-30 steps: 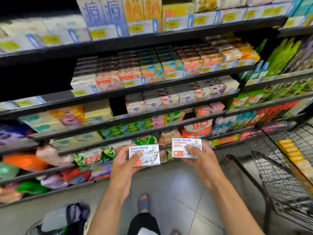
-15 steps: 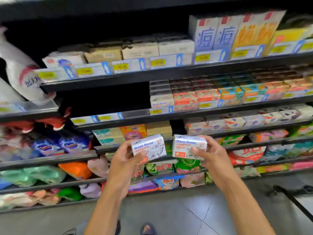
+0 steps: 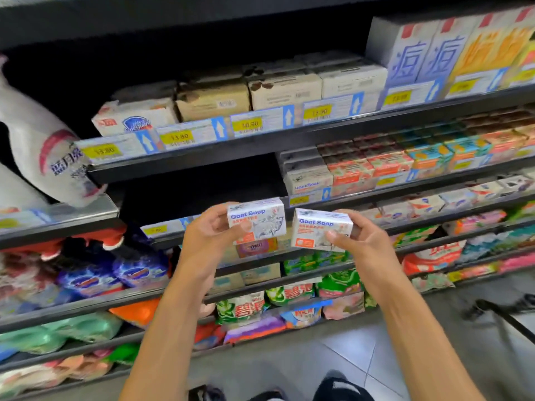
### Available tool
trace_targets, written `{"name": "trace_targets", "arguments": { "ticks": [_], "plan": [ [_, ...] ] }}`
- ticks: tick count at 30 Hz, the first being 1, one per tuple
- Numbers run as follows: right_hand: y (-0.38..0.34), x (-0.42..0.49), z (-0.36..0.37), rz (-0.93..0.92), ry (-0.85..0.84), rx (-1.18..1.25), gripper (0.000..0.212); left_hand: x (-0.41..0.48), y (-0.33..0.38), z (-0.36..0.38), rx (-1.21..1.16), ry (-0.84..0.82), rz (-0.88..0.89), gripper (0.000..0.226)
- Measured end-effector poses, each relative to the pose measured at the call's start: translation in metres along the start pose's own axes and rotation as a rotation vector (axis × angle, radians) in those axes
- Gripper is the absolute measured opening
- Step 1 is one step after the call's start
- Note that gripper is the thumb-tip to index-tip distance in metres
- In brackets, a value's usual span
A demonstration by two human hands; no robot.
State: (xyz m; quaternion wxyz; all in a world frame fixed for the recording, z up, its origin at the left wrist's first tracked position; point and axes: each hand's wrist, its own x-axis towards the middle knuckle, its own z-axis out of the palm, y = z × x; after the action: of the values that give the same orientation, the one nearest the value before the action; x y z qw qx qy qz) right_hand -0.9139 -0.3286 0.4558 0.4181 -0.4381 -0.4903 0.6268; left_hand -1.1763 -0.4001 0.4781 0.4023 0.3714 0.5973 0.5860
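Two white Goat Soap boxes are held up side by side in front of the store shelves. My left hand [image 3: 212,235] grips the left Goat Soap box [image 3: 260,218] by its left end, thumb on the front. My right hand [image 3: 360,241] grips the right Goat Soap box [image 3: 317,228] by its right end, thumb on the front face. The boxes are a small gap apart. More Goat Soap boxes [image 3: 307,180] sit on the shelf just above and behind, beside a dark empty gap in that shelf row.
Black shelves [image 3: 202,157] run across the view, stacked with soap boxes, price tags and detergent bags [image 3: 240,309]. A large white bag [image 3: 49,149] leans at the left. A black cart handle [image 3: 503,316] shows at the lower right over the grey tiled floor.
The view swung left and up from the cart toward the upper shelves. Both hands lifted the soap boxes higher, still holding them side by side.
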Motion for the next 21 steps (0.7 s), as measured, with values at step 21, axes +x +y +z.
{"name": "trace_targets", "arguments": {
  "ticks": [21],
  "plan": [
    [0.029, 0.052, -0.013, -0.187, -0.084, -0.055, 0.042, 0.149, 0.003, 0.008, 0.305, -0.038, 0.121, 0.031]
  ]
}}
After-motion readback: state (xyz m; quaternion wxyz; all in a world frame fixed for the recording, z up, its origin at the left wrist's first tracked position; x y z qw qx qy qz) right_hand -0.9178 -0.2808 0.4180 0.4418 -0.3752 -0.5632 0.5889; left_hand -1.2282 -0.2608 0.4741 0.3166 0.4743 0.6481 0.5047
